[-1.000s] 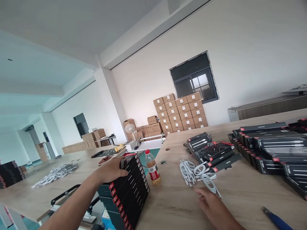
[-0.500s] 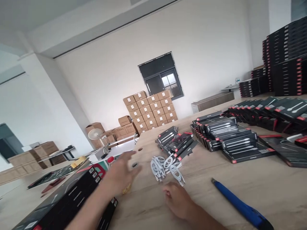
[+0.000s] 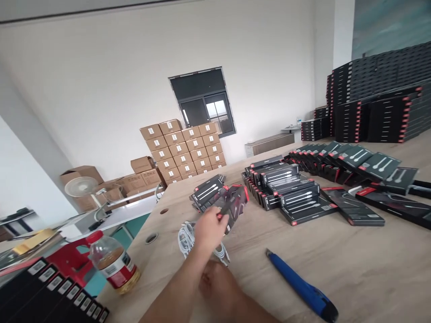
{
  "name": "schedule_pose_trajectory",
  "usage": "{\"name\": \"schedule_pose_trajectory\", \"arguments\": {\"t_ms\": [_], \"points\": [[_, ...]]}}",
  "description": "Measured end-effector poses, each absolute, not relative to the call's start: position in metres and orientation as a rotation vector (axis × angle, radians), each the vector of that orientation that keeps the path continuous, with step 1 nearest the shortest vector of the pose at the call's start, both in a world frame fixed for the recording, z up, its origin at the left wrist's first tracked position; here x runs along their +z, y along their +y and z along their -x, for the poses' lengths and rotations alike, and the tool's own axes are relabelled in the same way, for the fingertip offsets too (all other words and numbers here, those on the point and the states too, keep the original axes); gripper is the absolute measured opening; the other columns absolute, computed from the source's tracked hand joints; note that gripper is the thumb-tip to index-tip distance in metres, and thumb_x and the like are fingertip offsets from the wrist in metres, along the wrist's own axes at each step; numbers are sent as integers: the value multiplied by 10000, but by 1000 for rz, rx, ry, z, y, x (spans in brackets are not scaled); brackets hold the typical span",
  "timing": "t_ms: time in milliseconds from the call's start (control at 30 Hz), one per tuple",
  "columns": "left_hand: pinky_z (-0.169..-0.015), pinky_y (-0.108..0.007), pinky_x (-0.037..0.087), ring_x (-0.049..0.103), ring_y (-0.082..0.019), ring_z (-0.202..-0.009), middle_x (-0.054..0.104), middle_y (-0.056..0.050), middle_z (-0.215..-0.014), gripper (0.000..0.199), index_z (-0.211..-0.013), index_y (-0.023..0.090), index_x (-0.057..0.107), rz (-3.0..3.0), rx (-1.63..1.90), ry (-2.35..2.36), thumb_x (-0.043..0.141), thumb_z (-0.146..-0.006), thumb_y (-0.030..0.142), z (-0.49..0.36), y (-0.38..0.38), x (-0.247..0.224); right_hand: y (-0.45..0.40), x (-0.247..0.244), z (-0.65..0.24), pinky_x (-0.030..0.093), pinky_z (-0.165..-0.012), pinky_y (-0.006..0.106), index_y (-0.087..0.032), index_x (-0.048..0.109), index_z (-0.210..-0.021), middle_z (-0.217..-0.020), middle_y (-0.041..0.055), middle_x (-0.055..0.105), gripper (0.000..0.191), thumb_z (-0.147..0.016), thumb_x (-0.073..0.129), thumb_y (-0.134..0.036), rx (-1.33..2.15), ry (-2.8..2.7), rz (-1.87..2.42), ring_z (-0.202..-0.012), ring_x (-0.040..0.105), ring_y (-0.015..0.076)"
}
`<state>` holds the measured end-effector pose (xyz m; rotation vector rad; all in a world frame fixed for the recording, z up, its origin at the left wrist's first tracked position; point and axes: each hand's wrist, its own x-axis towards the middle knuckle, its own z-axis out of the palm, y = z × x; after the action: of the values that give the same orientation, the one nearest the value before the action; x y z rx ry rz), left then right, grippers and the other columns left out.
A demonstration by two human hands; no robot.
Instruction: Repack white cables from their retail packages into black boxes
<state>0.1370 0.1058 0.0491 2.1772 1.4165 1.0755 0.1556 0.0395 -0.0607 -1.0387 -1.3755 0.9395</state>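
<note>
My left hand [image 3: 209, 229] is closed on the edge of a black box [image 3: 234, 204] with a red end, at the small pile of black boxes [image 3: 207, 190]. Below and partly behind it, my right hand [image 3: 215, 280] is low over the table, blurred and partly covered by the left forearm; its fingers are hard to make out. Coiled white cables [image 3: 186, 238] lie on the wooden table around my left hand and wrist. To the right rests a blue cutter-like tool [image 3: 296, 282].
A drink bottle [image 3: 116, 264] with a red cap stands at the left, beside stacked black boxes [image 3: 57, 291]. Rows of black boxes [image 3: 286, 184] cover the right side, with tall stacks [image 3: 387, 112] behind. Cartons [image 3: 183, 150] stand by the wall.
My left hand has moved right, across the cables, and taken hold of a black box. My right hand now sits lower, behind the left forearm. The view has turned, bringing the bottle into fuller sight.
</note>
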Motion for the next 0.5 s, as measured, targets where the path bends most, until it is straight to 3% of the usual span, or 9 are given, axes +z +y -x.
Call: {"name": "schedule_pose_trajectory", "arguments": {"t_ms": [67,167,267,400,500], "points": [[-732,-325,451,572,-201,-730,577,-6,-720,282,-752,219,594,-1983,1183,1327,616,-821,492,-114,95,57,48,-61,-157,449,-553,254,-199,713,-784,-633,-2,643,242,-839,597,-404,1020,-1244,1004,-568,577,154],[-662,-290,458,569,-172,-703,593,-9,-785,438,-854,212,597,-1725,1309,1208,557,-816,646,-71,72,54,54,-58,-161,387,-471,242,-164,702,-930,-674,26,647,546,-905,396,-616,1092,-1048,970,-520,565,149],[-661,-282,472,568,-158,-705,609,-18,-818,494,-836,199,611,-1479,1365,1122,661,-743,682,-32,52,31,50,-50,-165,368,-474,246,-148,675,-1075,-772,66,680,745,-879,295,-758,1111,-943,931,-604,609,178],[-620,-246,424,515,-136,-665,614,-10,-735,437,-724,174,671,-1326,1314,1046,818,-670,581,-4,39,-2,35,-40,-164,415,-560,258,-196,649,-1221,-875,49,697,717,-766,611,-749,1103,-986,841,-764,620,202],[-678,-247,436,552,-151,-717,665,-17,-755,319,-769,178,720,-1379,1257,959,820,-730,478,-2,33,-9,25,-37,-163,392,-548,242,-218,698,-1082,-858,21,692,539,-721,772,-611,1138,-1047,772,-707,570,169]]}}
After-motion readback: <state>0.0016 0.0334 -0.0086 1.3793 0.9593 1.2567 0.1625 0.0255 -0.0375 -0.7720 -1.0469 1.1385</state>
